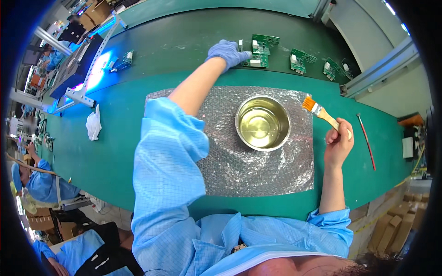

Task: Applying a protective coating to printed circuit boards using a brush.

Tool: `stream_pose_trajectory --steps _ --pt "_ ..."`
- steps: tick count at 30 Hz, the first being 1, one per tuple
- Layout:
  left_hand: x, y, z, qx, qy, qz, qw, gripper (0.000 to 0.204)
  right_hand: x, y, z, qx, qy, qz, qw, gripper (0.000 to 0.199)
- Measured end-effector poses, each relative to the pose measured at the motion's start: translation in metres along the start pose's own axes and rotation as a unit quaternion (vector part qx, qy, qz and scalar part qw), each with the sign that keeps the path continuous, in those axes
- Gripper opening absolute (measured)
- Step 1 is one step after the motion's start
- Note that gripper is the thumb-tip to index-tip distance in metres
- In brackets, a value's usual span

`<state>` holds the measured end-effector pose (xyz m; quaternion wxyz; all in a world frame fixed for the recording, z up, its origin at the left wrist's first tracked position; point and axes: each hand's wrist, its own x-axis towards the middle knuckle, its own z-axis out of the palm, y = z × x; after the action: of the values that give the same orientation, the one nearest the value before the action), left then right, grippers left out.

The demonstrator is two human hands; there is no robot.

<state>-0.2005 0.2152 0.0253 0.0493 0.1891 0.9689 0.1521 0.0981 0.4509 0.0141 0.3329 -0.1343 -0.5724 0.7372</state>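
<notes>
A: What surface and room are seen?

B: A green workbench (115, 152) is seen, with a darker green conveyor belt (184, 37) running along its far side. A sheet of bubble wrap (258, 175) is laid on the bench. Cardboard boxes are stacked at the right edge, and other people in blue smocks are seated at the left.

A: How many of each thing are counted?

B: One steel bowl (263, 123) of yellowish liquid is set on the bubble wrap. Four green circuit boards are counted on the belt to the right of the gloved hand, and a fifth (123, 61) lies apart at the left, by a blue-lit lamp. One white cloth (93, 123) and one thin red stick (366, 140) lie on the bench.

A: How are the hands held?

B: The left hand (228, 52), in a blue glove, is stretched to the belt and laid on the nearest circuit board (258, 55); whether it is gripped cannot be told. The bare right hand (338, 142) is closed round the wooden handle of a paintbrush (322, 112).

A: Which way is the brush pointed?

B: Its long axis is slanted, with the orange bristles up and to the left, just beside the bowl's right rim, above the edge of the bubble wrap.
</notes>
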Motion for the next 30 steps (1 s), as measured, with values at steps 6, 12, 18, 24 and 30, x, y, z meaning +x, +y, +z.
stream_pose_trajectory --steps 6,12,18,24,30 --pt "0.007 -0.006 0.01 -0.05 0.118 0.001 0.992 0.039 -0.004 -0.007 0.008 0.01 -0.042 0.015 0.999 0.021" --pt "-0.074 -0.053 -0.033 -0.65 -0.003 -0.087 0.755 0.024 -0.005 -0.016 0.036 -0.105 -0.227 0.052 0.967 0.02" --pt "-0.186 -0.091 -0.033 -0.658 0.049 0.031 0.751 0.02 0.0 -0.008 0.053 -0.212 -0.327 0.016 0.921 0.022" --pt "-0.247 -0.11 -0.013 -0.78 0.054 -0.052 0.621 0.026 -0.005 -0.006 0.056 -0.244 -0.337 0.0 0.909 0.024" --pt "-0.256 -0.11 -0.013 -0.775 0.046 -0.021 0.63 0.034 -0.003 -0.035 0.054 -0.266 -0.334 -0.03 0.904 0.023"
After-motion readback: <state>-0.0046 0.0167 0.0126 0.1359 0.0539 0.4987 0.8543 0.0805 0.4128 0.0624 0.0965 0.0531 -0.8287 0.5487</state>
